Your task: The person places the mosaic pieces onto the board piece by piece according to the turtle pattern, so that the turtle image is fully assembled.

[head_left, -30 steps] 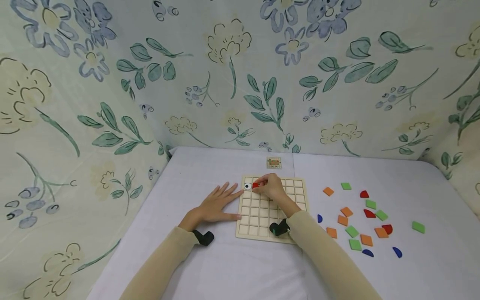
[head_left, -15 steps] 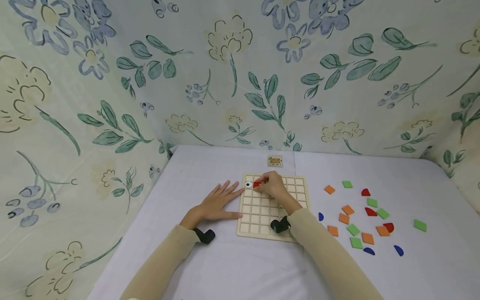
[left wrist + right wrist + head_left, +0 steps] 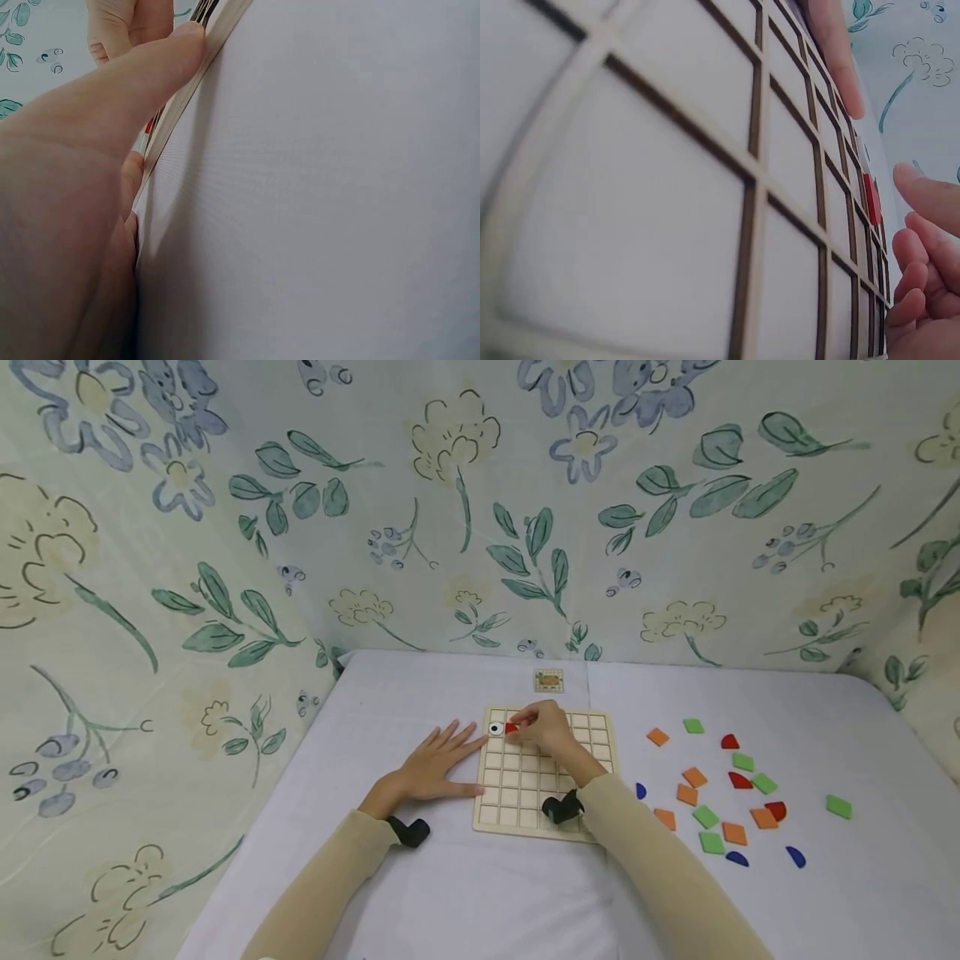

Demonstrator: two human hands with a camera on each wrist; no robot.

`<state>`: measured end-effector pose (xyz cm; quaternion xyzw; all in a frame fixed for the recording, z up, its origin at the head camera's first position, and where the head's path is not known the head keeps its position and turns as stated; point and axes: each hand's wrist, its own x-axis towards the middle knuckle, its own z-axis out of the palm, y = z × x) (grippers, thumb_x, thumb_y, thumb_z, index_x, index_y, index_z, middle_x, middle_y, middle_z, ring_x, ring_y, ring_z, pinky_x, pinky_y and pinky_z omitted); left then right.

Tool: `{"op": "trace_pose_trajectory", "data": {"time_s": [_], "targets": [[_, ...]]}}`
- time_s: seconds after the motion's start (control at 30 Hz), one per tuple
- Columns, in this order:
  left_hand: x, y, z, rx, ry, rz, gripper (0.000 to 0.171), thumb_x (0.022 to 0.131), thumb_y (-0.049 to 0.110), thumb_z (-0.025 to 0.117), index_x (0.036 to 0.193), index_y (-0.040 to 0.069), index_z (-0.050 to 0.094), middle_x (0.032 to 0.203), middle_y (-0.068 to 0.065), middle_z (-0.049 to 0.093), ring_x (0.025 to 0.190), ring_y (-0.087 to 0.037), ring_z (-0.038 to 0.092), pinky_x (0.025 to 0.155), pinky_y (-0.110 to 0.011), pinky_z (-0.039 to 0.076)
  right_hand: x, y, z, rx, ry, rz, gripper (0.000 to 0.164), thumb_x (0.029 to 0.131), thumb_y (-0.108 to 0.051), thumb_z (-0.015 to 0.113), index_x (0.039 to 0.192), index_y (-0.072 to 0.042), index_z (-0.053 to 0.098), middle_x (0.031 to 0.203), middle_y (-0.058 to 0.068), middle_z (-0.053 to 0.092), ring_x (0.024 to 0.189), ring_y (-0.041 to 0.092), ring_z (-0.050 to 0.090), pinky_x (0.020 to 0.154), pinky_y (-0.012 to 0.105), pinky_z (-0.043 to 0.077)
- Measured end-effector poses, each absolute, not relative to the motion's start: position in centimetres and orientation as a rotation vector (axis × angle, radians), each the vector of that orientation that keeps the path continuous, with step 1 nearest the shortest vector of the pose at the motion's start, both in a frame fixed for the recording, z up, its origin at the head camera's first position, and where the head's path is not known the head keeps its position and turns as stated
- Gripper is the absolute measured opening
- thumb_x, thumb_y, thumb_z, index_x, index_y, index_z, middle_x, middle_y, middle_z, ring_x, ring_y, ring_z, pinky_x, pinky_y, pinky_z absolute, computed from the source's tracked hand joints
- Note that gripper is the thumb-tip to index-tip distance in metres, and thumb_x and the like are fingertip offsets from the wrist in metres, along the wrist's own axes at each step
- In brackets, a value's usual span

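In the head view a wooden grid board lies on the table. A round eye-shaped piece occupies its far-left cell, and a red piece lies in the cell beside it. My right hand hovers over the far rows, partly covering the red piece. In the right wrist view a narrow gap shows between the loosely curled right fingers and the red piece. My left hand is spread flat left of the board. Its thumb touches the board's edge in the left wrist view.
Several orange squares, green tiles, red pieces and blue half-rounds are scattered right of the board. A small pattern card lies behind it. A floral curtain closes the table's back.
Both hands keep nearly the same places, the right at the red piece and the left at the board's edge. The head view shifts slightly.
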<state>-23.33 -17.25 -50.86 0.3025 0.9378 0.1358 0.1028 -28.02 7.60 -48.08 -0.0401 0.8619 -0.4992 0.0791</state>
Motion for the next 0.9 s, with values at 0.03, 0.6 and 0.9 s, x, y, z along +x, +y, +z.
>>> {"op": "trace_pose_trajectory", "data": {"time_s": [0.03,0.6,0.9], "targets": [[-23.3,-17.3,-50.9,0.892,2.769,0.400,0.093,0.087,0.078,0.048,0.161,0.033,0.015,0.167,0.002,0.002,0.152,-0.026,-0.007,0.120,-0.049,-0.005,-27.9,7.8,-47.9,-0.125,2.568,-1.511,0.028,0.077,-0.008,0.087,0.101,0.001,0.076,0.076,0.006,0.065,0.066,0.015,0.054,0.059,0.026,0.045],[-23.5,-17.3,-51.1,0.875,2.782,0.384,0.094,0.085,0.081,0.046,0.161,0.036,0.013,0.167,0.003,0.002,0.152,-0.025,-0.007,0.120,-0.049,-0.004,-28.2,17.6,-45.6,-0.249,2.448,-1.723,0.045,0.085,-0.019,0.082,0.119,0.008,0.068,0.092,0.008,0.066,0.081,0.018,0.055,0.072,0.034,0.051],[-23.4,-17.2,-51.2,0.894,2.787,0.400,0.094,0.086,0.079,0.047,0.161,0.032,0.016,0.167,0.000,0.004,0.152,-0.027,-0.005,0.120,-0.050,-0.003,-27.6,24.2,-45.5,0.013,2.521,-1.602,0.054,0.087,-0.032,0.080,0.129,-0.002,0.064,0.114,0.008,0.063,0.095,0.020,0.049,0.071,0.026,0.046]]}}
